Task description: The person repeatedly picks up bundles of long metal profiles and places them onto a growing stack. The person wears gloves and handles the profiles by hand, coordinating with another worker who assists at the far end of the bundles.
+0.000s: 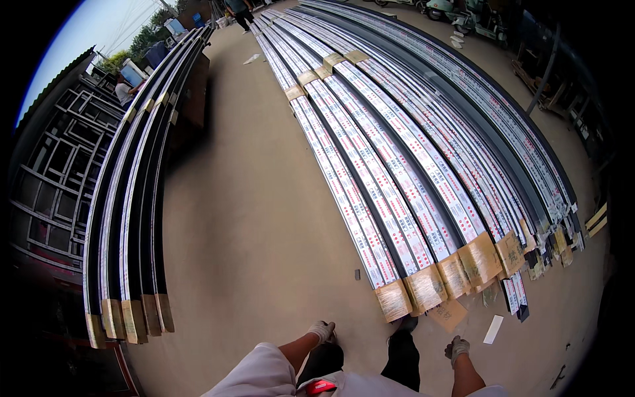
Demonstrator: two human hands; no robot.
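My left hand [322, 331], in a pale work glove, hangs in front of my body with its fingers curled in and nothing visible in them. On the other side, my right hand [456, 348], gloved too, is loosely closed and appears to hold nothing. Ahead of it lie long bundled profiles [377, 192] wrapped in white printed film, their near ends capped with brown cardboard and tape [426, 286]. Neither hand touches them. A flat cardboard piece [448, 314] and a white strip [493, 329] lie on the floor close to my right hand.
Dark profiles [129, 218] with cardboard-wrapped ends form another stack at left, next to metal frames [63, 162]. Concrete floor [231, 198] runs between the stacks. A person [240, 10] stands far ahead; another [124, 89] is behind the left stack. Scooters [466, 14] are parked at far right.
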